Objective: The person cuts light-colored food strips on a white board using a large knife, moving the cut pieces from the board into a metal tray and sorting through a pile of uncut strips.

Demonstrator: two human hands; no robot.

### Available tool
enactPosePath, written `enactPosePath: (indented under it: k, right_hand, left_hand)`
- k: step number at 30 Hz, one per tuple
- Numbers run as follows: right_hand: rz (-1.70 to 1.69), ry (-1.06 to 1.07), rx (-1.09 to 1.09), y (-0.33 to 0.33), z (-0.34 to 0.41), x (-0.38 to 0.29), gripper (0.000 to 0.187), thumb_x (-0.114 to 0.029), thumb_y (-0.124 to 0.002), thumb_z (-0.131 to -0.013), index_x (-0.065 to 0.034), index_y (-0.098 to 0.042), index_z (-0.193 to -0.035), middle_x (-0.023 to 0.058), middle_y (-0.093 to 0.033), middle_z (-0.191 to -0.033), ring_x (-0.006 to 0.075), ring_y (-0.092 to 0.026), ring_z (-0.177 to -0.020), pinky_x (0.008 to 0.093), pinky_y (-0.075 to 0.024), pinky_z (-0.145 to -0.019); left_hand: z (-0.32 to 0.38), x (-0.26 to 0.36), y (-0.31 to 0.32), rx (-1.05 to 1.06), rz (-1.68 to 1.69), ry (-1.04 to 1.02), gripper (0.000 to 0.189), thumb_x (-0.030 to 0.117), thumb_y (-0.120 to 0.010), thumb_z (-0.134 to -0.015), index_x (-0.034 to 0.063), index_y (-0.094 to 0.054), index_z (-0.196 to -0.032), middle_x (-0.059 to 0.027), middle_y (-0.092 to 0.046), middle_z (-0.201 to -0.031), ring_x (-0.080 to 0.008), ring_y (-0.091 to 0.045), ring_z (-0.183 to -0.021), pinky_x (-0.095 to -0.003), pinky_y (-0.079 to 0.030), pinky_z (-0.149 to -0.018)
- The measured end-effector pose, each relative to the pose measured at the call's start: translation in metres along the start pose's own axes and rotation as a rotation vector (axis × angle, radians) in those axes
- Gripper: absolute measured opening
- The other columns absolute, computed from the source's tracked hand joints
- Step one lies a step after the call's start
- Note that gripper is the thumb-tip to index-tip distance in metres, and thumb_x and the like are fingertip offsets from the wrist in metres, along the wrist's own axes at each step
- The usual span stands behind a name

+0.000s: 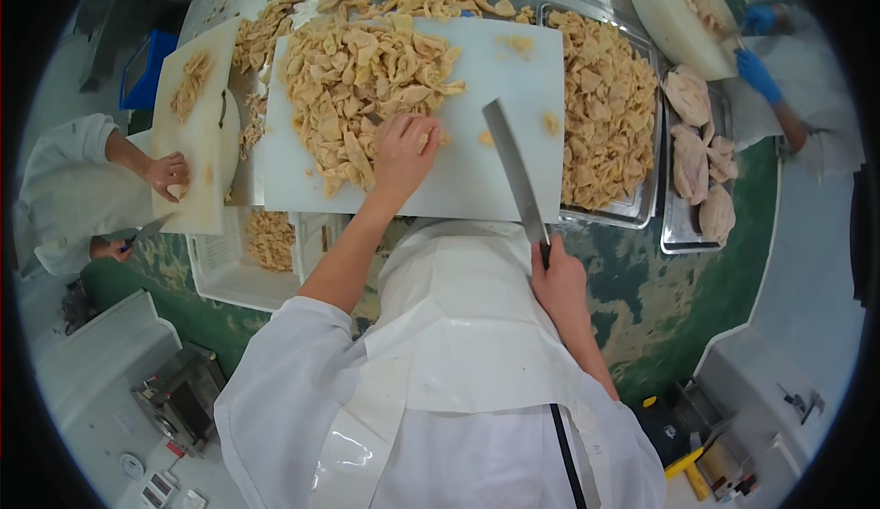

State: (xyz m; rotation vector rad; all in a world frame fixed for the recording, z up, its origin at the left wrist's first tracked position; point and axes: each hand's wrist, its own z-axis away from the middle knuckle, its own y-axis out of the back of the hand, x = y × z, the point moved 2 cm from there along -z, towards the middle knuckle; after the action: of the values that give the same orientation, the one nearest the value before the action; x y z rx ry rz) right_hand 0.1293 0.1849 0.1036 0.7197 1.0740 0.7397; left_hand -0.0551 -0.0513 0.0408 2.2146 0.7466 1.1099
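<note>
My left hand rests at the right edge of a heap of cut poultry skin pieces, its fingers curled around a small piece of skin. The heap covers the left half of a white cutting board. My right hand grips the black handle of a long-bladed knife near the board's front right corner. The blade points away from me and slants left over the board, apart from the heap. A few yellowish scraps lie on the board's right side.
Right of the board stands a metal tray of skin pieces, then a tray with plucked poultry. At left, a co-worker's hand works on another board; their other hand holds a knife. Blue-gloved hands work at right. A white crate sits below.
</note>
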Motion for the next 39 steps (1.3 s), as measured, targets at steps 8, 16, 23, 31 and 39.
enactPosePath:
  k: [8,16,23,31,39]
  right_hand:
    - [0.012,-0.015,-0.064,0.000,0.003,0.001,0.022,-0.024,-0.054,-0.096,-0.0030,-0.051,-0.093,0.0225,-0.061,-0.064,0.0446,-0.061,-0.062,0.0528,-0.0474,-0.058]
    - [0.025,-0.233,0.201,0.014,-0.018,0.033,0.025,-0.025,-0.055,-0.096,-0.0002,-0.054,-0.096,0.0257,-0.064,-0.071,0.0474,-0.062,-0.070,0.0530,-0.0471,-0.059]
    - [-0.054,-0.144,0.166,0.013,-0.012,0.023,0.025,-0.025,-0.056,-0.096,-0.0004,-0.053,-0.095,0.0243,-0.063,-0.070,0.0472,-0.061,-0.069,0.0532,-0.0464,-0.060]
    - [0.013,-0.061,0.088,0.013,-0.015,0.007,0.023,-0.025,-0.057,-0.095,-0.0021,-0.053,-0.094,0.0224,-0.061,-0.065,0.0452,-0.061,-0.064,0.0525,-0.0466,-0.058]
    - [0.041,-0.038,0.023,0.004,-0.017,0.014,0.023,-0.025,-0.057,-0.094,-0.0021,-0.054,-0.095,0.0210,-0.061,-0.064,0.0431,-0.061,-0.062,0.0515,-0.0481,-0.058]
  left_hand:
    - [0.012,-0.016,0.006,-0.232,-0.306,0.138,0.026,0.018,-0.072,-0.079,0.0104,-0.065,-0.103,-0.0064,-0.064,-0.089,-0.0269,-0.059,-0.093,-0.0402,-0.046,-0.081]
    - [0.002,-0.013,0.001,-0.431,-0.019,0.202,0.022,0.021,-0.073,-0.081,0.0073,-0.069,-0.097,-0.0091,-0.065,-0.081,-0.0277,-0.063,-0.079,-0.0393,-0.050,-0.072]
    - [-0.030,0.023,-0.051,-0.551,0.464,0.358,0.020,0.015,-0.076,-0.078,0.0027,-0.067,-0.092,-0.0095,-0.066,-0.081,-0.0215,-0.062,-0.069,-0.0347,-0.050,-0.066]
    - [-0.017,0.016,-0.062,-0.309,0.419,0.360,0.021,0.015,-0.078,-0.078,0.0017,-0.065,-0.087,-0.0082,-0.066,-0.079,-0.0172,-0.063,-0.062,-0.0291,-0.051,-0.059]
    - [0.011,0.004,-0.030,-0.224,0.134,0.328,0.008,0.007,-0.067,-0.081,0.0043,-0.061,-0.085,-0.0092,-0.059,-0.065,-0.0200,-0.061,-0.057,-0.0321,-0.048,-0.056]
